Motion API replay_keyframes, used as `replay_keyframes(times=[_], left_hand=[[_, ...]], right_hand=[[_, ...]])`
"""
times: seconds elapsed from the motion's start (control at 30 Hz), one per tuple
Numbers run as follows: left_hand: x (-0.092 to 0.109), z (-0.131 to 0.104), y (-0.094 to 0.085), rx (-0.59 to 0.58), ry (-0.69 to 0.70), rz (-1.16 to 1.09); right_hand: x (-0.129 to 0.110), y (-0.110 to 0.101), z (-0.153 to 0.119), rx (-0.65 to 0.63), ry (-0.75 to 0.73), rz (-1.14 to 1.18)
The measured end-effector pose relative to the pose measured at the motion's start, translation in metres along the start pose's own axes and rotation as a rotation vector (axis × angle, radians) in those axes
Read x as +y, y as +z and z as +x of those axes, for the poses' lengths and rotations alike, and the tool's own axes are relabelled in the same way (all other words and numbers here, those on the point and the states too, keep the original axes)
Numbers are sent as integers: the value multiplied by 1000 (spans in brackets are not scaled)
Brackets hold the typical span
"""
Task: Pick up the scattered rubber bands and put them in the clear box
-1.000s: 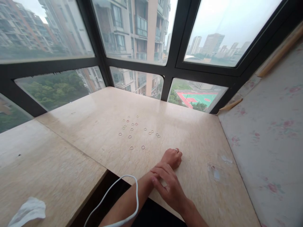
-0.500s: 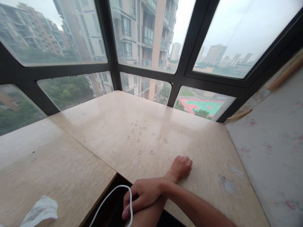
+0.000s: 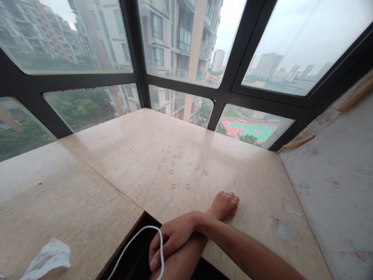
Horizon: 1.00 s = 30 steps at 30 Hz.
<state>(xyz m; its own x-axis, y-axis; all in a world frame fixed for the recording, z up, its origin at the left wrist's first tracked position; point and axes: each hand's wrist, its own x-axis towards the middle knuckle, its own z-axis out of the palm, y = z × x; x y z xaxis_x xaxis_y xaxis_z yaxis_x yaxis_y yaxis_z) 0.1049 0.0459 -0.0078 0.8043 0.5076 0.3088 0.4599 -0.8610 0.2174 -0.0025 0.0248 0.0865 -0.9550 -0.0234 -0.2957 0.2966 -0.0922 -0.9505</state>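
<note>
My forearms cross at the lower middle, the right over the left. My left hand [image 3: 225, 206] rests on the stone ledge [image 3: 244, 233] in a loose fist, with a silver-coloured ring [image 3: 231, 194] on one finger; its palm is hidden. Draped across the left forearm, my right hand [image 3: 171, 239] has its fingers curled down and its thumb tip close to them, with nothing visible in it. A white cable [image 3: 161, 241] passes across its fingers. Beyond the hands lie several small thin rings or loops [image 3: 188, 186], scattered flat; a couple look red [image 3: 178, 156].
A crumpled white tissue [image 3: 49, 256] lies at lower left. Small clear plastic bags [image 3: 281, 227] sit near the flowered wall [image 3: 335, 186] on the right. A dark gap [image 3: 136, 249] opens at the ledge's near edge. Dark window frames [image 3: 140, 83] border the far side.
The view has shifted slightly. Both hands keep the same crossed pose, and the small rings stay where they were on the ledge.
</note>
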Motion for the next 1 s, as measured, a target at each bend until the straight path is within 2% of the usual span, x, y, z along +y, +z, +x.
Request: replay_keyframes(times=[0.07,0.13,0.23,0.33,0.43,0.6,0.7,0.83,1.0], left_hand=[[0,0,1,3,0,1],[0,0,2,9,3,2],[0,1,2,11,6,1],[-1,2,2,-6,10,-2],[-3,5,3,-42,16,-18],[-5,10,5,-94,14,-56],[-5,10,5,-82,8,-60],[-5,8,4,-59,11,-59],[-6,7,3,-32,12,-65]], right_hand=[[-4,1,9,-88,49,82],[-6,0,15,-118,91,141],[-1,-5,18,-97,151,151],[11,-16,12,-50,220,57],[26,-29,-8,60,182,-7],[44,-39,-42,258,32,37],[43,-37,-43,214,-33,46],[36,-32,-30,112,-28,15],[25,-25,-26,200,18,-24]])
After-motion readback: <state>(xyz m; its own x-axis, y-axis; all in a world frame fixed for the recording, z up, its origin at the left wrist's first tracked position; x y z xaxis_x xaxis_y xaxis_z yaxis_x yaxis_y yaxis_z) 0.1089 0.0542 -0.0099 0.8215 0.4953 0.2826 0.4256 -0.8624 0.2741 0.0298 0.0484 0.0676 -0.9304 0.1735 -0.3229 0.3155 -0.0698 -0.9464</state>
